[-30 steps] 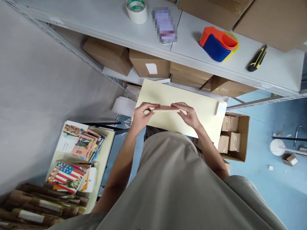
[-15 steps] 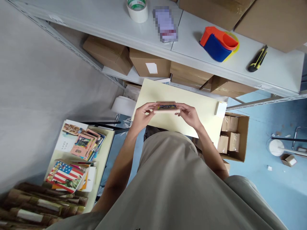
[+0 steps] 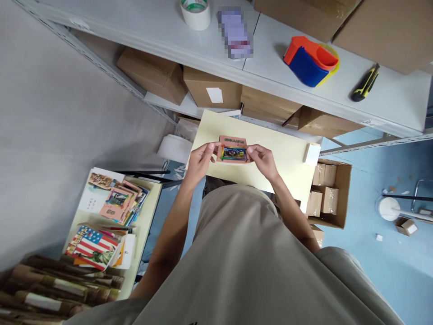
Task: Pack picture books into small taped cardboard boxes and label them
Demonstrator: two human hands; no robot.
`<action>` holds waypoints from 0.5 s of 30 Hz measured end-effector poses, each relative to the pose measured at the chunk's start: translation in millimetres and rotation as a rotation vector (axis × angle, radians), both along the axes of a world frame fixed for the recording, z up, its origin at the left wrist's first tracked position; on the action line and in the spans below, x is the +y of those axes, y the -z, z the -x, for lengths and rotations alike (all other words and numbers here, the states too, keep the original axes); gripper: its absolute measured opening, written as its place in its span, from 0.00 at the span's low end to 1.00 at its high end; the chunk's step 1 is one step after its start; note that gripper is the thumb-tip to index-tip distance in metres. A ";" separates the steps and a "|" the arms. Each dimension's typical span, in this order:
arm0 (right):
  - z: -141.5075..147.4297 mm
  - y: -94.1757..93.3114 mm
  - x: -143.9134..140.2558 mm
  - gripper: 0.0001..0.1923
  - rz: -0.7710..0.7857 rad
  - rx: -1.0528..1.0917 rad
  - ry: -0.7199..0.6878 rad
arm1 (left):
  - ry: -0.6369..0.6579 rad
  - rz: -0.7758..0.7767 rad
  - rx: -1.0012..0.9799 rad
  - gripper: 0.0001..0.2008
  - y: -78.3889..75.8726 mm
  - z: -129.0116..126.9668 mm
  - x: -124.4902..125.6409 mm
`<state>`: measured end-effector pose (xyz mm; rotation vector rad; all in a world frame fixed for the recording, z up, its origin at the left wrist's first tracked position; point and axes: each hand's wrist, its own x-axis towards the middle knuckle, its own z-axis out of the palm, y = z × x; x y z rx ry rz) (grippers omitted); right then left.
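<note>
Right now | my left hand (image 3: 199, 161) pinches the left edge of the pink book (image 3: 233, 153) | my right hand (image 3: 264, 161) pinches its right edge | it's over the cream table (image 3: 287, 158) | box cutter (image 3: 365, 84) lies right, on the far shelf (image 3: 152, 34)

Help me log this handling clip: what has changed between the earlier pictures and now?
The pink book, seen nearly edge-on at first, has been turned so its illustrated cover faces the camera. The left hand and right hand held it throughout; nothing was let go. The tape roll, cutter and side-table books stayed put.
</note>
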<state>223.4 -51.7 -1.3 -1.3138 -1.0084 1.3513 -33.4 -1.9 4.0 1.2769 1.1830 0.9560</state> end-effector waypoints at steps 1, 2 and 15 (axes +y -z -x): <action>0.8 4.5 1.0 0.36 0.005 0.002 0.007 | -0.008 0.007 -0.010 0.34 -1.1 0.1 -0.9; 2.0 9.5 2.7 0.35 0.013 0.007 0.015 | -0.014 0.013 -0.018 0.34 -2.8 -0.8 -2.2; 75.5 68.3 51.4 0.26 0.237 0.510 0.019 | 0.072 -0.425 0.502 0.14 -16.1 -79.8 -13.9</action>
